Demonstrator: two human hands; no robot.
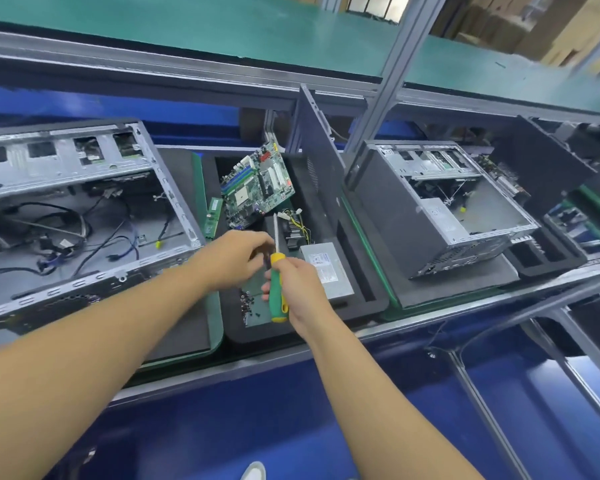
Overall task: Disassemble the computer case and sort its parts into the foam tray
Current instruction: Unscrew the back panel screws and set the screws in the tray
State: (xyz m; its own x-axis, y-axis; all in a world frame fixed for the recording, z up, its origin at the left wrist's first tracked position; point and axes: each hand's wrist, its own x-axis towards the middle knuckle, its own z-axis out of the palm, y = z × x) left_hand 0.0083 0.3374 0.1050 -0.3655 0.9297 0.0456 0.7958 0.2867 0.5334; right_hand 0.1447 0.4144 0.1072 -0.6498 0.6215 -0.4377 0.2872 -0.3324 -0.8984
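An opened grey computer case [84, 209] lies at the left with loose cables inside. To its right sits the black foam tray [326, 209], holding a green motherboard [257, 185], a RAM stick [212, 216], a silver power supply [326, 268] and several small screws [248, 304]. My right hand [298, 289] grips a green and yellow screwdriver [277, 289], shaft pointing up, over the tray's front. My left hand [236, 258] is just left of it, fingers pinched near the handle's top; whether they hold anything is hidden.
A second opened case [440, 209] stands on another foam tray at the right. A dark side panel [317, 150] leans upright behind the tray. An aluminium post [381, 84] rises behind. A metal rail [430, 317] edges the bench front.
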